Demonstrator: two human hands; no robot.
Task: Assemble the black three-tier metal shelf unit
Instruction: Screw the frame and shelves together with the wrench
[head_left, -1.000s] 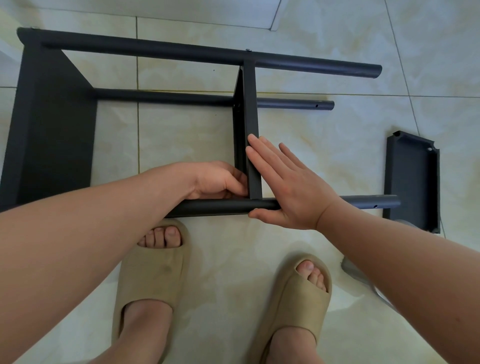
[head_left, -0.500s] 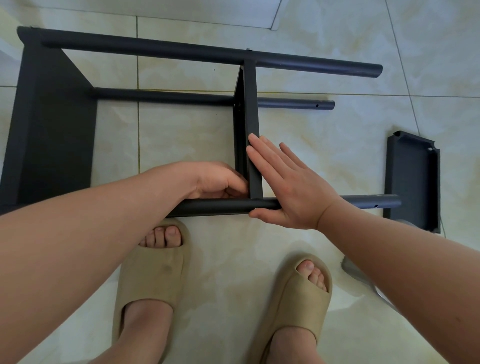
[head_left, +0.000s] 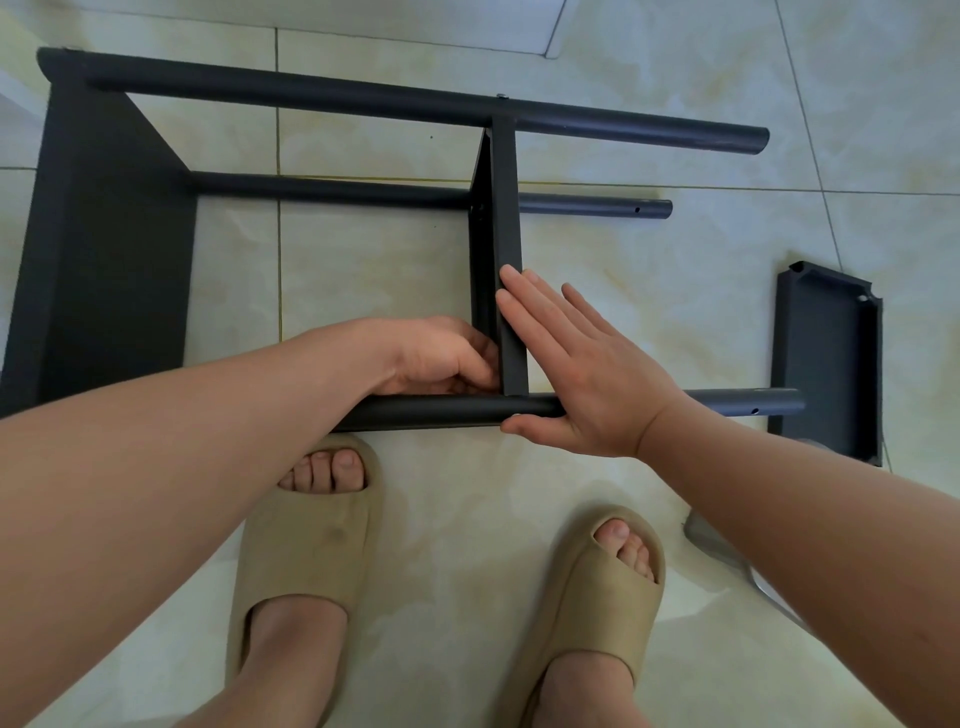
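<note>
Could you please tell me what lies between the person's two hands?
In the head view, the narrow edge of the black metal middle shelf panel separates the left hand from the flat right hand.

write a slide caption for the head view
Right hand flat against the middle shelf, left hand curled at its joint with the near pole; third shelf sits unattached on the tiles.

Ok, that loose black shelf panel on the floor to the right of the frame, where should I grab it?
Probably the raised lip on a long edge of the loose shelf panel, about mid-length, with the right hand coming from above. Its hollow side faces the camera, so the lip lets fingers hook over it, and mid-length should keep it level.
</note>
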